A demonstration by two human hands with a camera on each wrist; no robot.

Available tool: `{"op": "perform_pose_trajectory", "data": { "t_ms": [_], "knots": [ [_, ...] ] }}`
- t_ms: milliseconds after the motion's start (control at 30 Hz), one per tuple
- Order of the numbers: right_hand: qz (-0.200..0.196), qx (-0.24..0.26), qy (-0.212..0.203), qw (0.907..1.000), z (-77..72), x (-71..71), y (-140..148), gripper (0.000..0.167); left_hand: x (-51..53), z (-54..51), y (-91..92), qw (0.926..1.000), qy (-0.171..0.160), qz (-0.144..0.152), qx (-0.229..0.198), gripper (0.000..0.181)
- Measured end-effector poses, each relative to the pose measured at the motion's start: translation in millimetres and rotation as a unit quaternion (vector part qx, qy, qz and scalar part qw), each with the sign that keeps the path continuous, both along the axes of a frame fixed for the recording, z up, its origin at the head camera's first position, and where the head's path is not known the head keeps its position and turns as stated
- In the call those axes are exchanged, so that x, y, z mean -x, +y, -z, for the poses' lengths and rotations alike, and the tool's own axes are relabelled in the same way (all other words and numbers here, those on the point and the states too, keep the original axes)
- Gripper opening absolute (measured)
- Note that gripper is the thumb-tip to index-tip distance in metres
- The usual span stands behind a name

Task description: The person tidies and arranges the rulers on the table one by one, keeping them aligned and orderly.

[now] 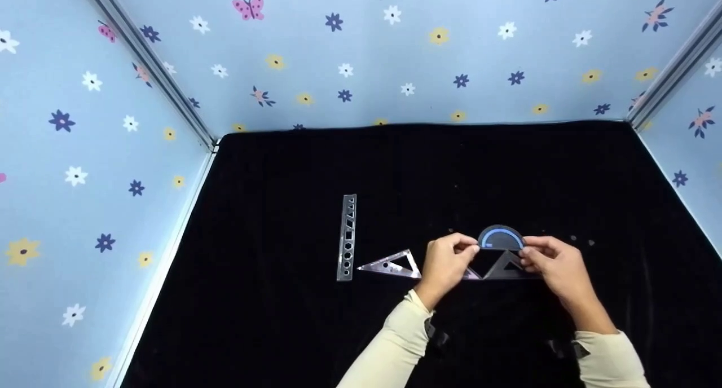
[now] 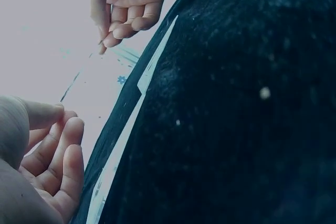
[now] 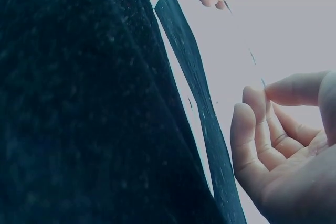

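Between both hands, above the black cloth, is a clear protractor (image 1: 501, 238) with a blue arc, its curved side away from the body. My left hand (image 1: 448, 264) pinches its left corner between thumb and index finger. At the right corner my right hand (image 1: 558, 264) pinches it likewise. Both wrist views show the protractor (image 2: 72, 83) edge-on as a thin line, raised off the cloth. Below it lies a clear set square (image 1: 499, 268), partly hidden by the right hand. A longer pinkish set square (image 1: 375, 266) points left, its middle covered by the left hand.
A clear stencil ruler (image 1: 340, 247) with cut-out shapes lies upright in the head view, left of the long set square's tip. Black cloth (image 1: 271, 219) covers the table. Flower-patterned panels (image 1: 372, 49) stand at the back and sides, joined by metal posts (image 1: 152, 66).
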State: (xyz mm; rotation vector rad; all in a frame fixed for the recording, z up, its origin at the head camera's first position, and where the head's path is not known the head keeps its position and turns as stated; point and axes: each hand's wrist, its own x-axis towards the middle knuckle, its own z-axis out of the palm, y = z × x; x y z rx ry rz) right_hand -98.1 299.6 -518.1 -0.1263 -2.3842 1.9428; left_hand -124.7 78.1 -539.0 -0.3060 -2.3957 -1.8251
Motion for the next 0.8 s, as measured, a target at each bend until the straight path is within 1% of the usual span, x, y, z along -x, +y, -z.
{"op": "perform_pose_trajectory", "data": {
  "t_ms": [100,200,267,333,400,500,567,667,800],
  "knots": [
    [-0.001,-0.004,-0.003,1.0,-0.6,-1.6,2,0.03,-0.4,0.0,2.4,0.9996,0.009,-0.009,0.026,0.005],
    [-0.001,-0.005,-0.005,1.0,-1.3,-2.7,4,0.031,-2.0,-0.2,5.2,0.9968,0.026,-0.025,0.072,0.006],
    [0.0,-0.007,-0.003,1.0,-1.6,-3.2,5,0.031,-3.5,-0.3,7.5,0.9922,0.043,-0.039,0.11,0.006],
    [0.003,-0.004,-0.003,1.0,-1.6,-3.9,7,0.031,-5.3,-0.5,9.8,0.9859,0.062,-0.048,0.148,0.007],
    [0.007,0.007,-0.001,1.0,-1.5,-4.9,9,0.032,-6.8,-0.9,12.0,0.9788,0.083,-0.049,0.181,0.009],
    [0.015,0.033,0.003,0.9994,-0.8,-6.4,13,0.031,-9.2,-2.7,14.1,0.971,0.108,-0.03,0.211,0.013],
    [0.02,0.044,0.01,0.9988,0.0,-7.3,16,0.031,-10.9,-4.4,14.7,0.9688,0.115,-0.01,0.22,0.016],
    [0.027,0.053,0.018,0.9981,1.7,-8.9,20,0.028,-13.0,-5.2,17.1,0.9707,0.114,0.026,0.21,0.02],
    [0.036,0.057,0.025,0.9974,1.8,-10.5,25,0.025,-15.7,-7.8,21.2,0.9776,0.083,0.079,0.177,0.027]
  ]
}}
